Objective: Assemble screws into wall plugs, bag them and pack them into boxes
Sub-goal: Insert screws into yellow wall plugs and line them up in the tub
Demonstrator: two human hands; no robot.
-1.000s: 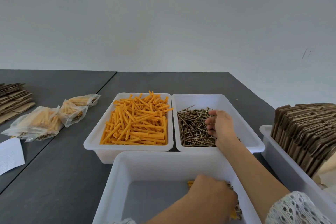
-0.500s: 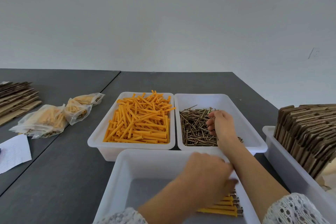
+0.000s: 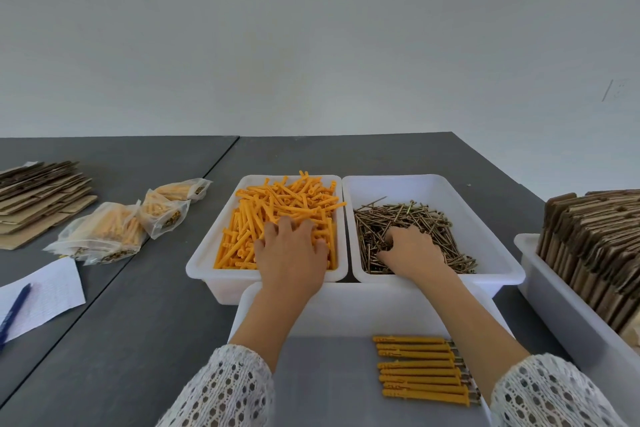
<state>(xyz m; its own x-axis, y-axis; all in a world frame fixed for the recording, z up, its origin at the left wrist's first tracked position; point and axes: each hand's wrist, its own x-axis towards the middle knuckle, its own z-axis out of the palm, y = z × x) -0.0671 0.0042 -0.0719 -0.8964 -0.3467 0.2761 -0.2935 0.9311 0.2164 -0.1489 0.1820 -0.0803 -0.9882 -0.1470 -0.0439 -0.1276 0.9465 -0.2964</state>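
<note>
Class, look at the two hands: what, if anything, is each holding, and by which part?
Cannot be told. The left hand rests on the orange wall plugs; the right hand digs among the screws, fingertips hidden.

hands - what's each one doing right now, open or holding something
Left hand: open, fingers spread on the orange wall plugs.
Right hand: fingers curled into the screws; grip cannot be told.
</note>
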